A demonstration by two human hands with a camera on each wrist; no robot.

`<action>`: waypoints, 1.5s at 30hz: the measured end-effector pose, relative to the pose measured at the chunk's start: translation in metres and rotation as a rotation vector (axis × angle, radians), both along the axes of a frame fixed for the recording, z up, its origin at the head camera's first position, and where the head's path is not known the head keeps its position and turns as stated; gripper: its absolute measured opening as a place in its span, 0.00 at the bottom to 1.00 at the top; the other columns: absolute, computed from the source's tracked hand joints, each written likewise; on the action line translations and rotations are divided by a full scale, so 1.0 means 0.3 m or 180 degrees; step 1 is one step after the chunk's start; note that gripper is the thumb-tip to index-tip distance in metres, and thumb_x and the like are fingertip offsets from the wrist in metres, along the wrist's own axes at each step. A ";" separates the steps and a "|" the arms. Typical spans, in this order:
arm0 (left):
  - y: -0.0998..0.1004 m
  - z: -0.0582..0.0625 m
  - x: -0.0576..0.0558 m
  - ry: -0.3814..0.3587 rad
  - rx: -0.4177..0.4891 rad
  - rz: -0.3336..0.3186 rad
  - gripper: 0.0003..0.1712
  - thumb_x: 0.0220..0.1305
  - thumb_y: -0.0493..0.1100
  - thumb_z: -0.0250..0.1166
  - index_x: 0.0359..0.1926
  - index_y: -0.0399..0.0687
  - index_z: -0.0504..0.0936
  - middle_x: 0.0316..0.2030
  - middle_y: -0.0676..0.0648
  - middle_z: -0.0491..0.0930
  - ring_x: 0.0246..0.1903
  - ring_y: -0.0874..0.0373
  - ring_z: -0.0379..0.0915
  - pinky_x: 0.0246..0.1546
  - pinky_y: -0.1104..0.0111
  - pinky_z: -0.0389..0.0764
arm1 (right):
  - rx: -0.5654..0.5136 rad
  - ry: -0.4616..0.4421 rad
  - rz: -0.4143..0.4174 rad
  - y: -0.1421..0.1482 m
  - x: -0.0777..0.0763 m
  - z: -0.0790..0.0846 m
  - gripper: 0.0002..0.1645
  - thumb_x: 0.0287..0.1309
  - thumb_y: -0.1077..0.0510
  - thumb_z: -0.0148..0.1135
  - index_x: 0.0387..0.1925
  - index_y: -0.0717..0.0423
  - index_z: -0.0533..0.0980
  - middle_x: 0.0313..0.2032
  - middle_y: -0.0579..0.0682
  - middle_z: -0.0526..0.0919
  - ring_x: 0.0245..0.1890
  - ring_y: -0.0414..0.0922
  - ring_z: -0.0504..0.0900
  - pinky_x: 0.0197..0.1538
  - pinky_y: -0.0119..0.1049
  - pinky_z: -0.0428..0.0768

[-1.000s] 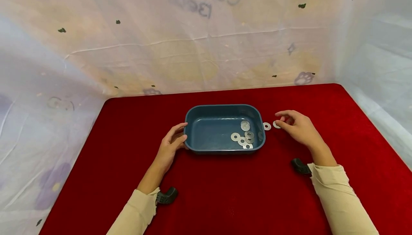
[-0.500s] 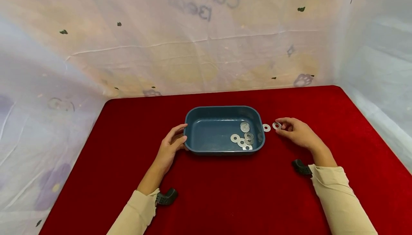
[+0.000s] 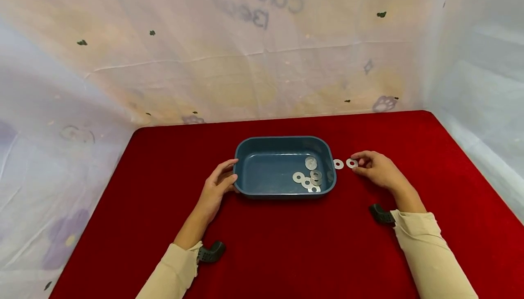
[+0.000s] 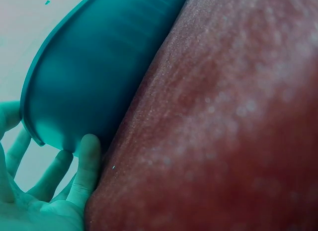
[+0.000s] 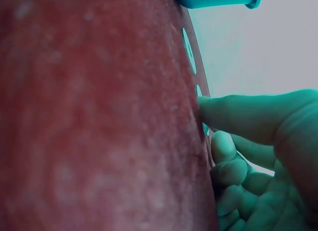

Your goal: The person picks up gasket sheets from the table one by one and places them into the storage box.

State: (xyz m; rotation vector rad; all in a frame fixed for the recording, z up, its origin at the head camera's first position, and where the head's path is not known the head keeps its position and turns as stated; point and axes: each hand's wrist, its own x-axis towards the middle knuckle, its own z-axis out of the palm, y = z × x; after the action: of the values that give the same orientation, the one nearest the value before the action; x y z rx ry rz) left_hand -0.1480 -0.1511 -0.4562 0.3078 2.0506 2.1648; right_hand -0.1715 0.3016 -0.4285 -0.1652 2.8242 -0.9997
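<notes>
A blue-grey rectangular tray (image 3: 262, 174) sits mid-table, with several flat metal washers (image 3: 313, 176) on the right side of its floor. At its left end, the left hand (image 3: 217, 185) touches the wall and rim with spread fingers; in the left wrist view the thumb (image 4: 88, 161) lies against the tray's outside. One washer (image 3: 338, 164) is right at the tray's right edge. Just beyond it, the right hand (image 3: 378, 169) pinches another washer (image 3: 351, 163) by its right side, low at the cloth. The right wrist view shows the thumb (image 5: 233, 114) partly hiding that washer.
Red cloth (image 3: 294, 244) covers the table. A pale printed curtain (image 3: 229, 71) stands behind it and along both sides. Dark wrist mounts stick out from the left sleeve (image 3: 172, 267) and the right sleeve (image 3: 430, 249).
The right thumb and fingertips have come onto the far-right washer, which the hand partly covered a second ago. The left hand and the tray keep their places.
</notes>
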 end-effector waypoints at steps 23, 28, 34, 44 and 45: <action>0.008 -0.008 0.001 0.0025 0.0000 -0.0042 0.27 0.74 0.42 0.58 0.71 0.47 0.66 0.64 0.39 0.68 0.47 0.59 0.75 0.40 0.72 0.82 | -0.0230 -0.0035 0.0121 0.014 0.011 -0.003 0.24 0.58 0.63 0.67 0.56 0.67 0.77 0.42 0.60 0.76 0.29 0.42 0.68 0.32 0.30 0.69; 0.010 -0.001 0.000 0.0044 -0.0008 -0.0039 0.27 0.74 0.43 0.58 0.71 0.47 0.66 0.64 0.40 0.68 0.47 0.59 0.75 0.41 0.72 0.82 | -0.0279 -0.0051 0.0172 0.018 0.007 0.001 0.23 0.58 0.65 0.67 0.54 0.69 0.76 0.42 0.61 0.74 0.29 0.42 0.68 0.33 0.29 0.70; 0.005 0.003 0.004 0.0056 -0.0037 -0.0015 0.27 0.74 0.42 0.58 0.71 0.47 0.66 0.64 0.40 0.68 0.47 0.59 0.75 0.41 0.71 0.82 | -0.0333 -0.0049 0.0197 0.016 0.008 0.007 0.22 0.58 0.65 0.67 0.52 0.70 0.70 0.43 0.63 0.74 0.33 0.44 0.69 0.36 0.28 0.71; 0.002 0.004 0.001 0.0017 -0.0029 -0.0003 0.27 0.74 0.42 0.58 0.71 0.47 0.66 0.64 0.41 0.68 0.47 0.60 0.75 0.41 0.72 0.81 | -0.0191 -0.0045 0.0229 0.005 0.012 0.006 0.24 0.60 0.61 0.67 0.56 0.64 0.71 0.41 0.59 0.76 0.30 0.42 0.69 0.34 0.30 0.71; 0.002 0.003 0.003 0.0014 -0.0025 -0.0009 0.28 0.74 0.42 0.58 0.71 0.47 0.66 0.64 0.40 0.68 0.47 0.60 0.75 0.41 0.72 0.81 | -0.0175 -0.0053 0.0264 0.005 0.013 0.006 0.25 0.60 0.62 0.67 0.57 0.64 0.71 0.41 0.59 0.77 0.30 0.43 0.69 0.33 0.30 0.71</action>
State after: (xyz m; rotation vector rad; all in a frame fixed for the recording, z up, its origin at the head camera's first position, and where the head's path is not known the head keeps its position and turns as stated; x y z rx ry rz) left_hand -0.1472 -0.1506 -0.4551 0.3143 2.0591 2.1560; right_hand -0.1675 0.3032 -0.4266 -0.2761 2.7516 -1.0562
